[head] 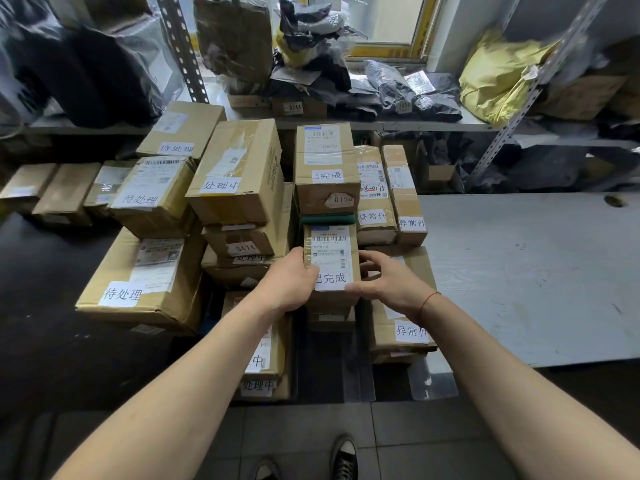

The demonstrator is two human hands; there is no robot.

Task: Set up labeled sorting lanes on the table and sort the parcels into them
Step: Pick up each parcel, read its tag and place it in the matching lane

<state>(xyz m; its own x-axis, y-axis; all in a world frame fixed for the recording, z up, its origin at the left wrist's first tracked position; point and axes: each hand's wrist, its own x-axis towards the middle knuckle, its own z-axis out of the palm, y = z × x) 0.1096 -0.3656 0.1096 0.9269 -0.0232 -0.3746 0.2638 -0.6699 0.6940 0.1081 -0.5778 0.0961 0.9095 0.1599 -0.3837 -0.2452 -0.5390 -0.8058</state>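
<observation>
Both hands hold one small cardboard parcel (331, 261) at the middle of the bench (533, 271), between the stacks. The left hand (289, 282) grips its left side, thumb curled onto the top face just beside the white slip reading 已完成 (330, 279). The right hand (388, 277) closes on the right side, fingers bent round the edge and the thumb tip touching the slip's lower right corner; a thin red string (428, 301) circles that wrist. The parcel carries a barcoded shipping label above the slip and sits on top of other boxes; whether it rests fully on them or is slightly lifted is hard to tell from this angle.

Directly behind it stands a taller box (327, 168) with the same 已完成 tag and the number 0150 on its front. To the left, a box tagged 处理中 (239, 171) tops a stack, and further left are three boxes tagged 待处理 (152, 197). To the right, two narrow boxes tagged 异常件 (389, 199) stand side by side, with another 异常件 box (401, 327) lower down, partly under the right wrist. Behind the bench a metal shelf (433, 124) holds grey poly mailers and a yellow bag (498, 74).
</observation>
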